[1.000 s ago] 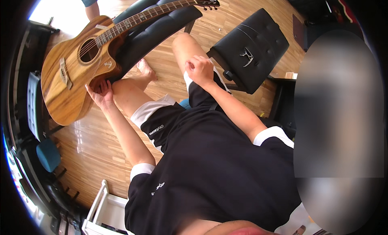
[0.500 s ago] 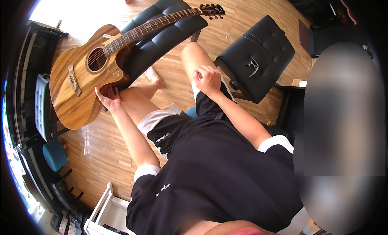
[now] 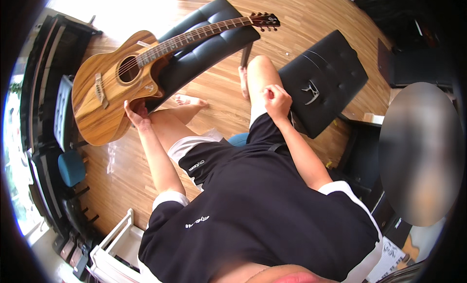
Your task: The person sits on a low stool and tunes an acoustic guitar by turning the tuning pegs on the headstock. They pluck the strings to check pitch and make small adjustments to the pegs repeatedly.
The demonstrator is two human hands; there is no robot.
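An acoustic guitar [image 3: 109, 76] with a striped wood body lies across a long black padded bench [image 3: 206, 54] at the upper left, its strings facing up. The neck points to the upper right. At the body's near edge, below the cutaway, my left hand [image 3: 138, 116] is closed on the rim, with the thumb in sight and the other fingers partly hidden in its shadow. My right hand [image 3: 277, 103] is curled into a loose fist over my right thigh. Whatever its fingers enclose, if anything, is hidden. A silver guitar capo [image 3: 310, 92] lies nearby on a black padded stool [image 3: 335, 73].
Dark pianos [image 3: 36, 108] line the left side, with a small blue seat [image 3: 71, 168] beside them. At the lower left stands a white cart [image 3: 116, 244]. Wood flooring [image 3: 131, 185] shows between the furniture. A blurred patch covers part of the right side.
The whole view has shifted a little. My left hand remains at the guitar's edge, and my right hand is still curled over my thigh.
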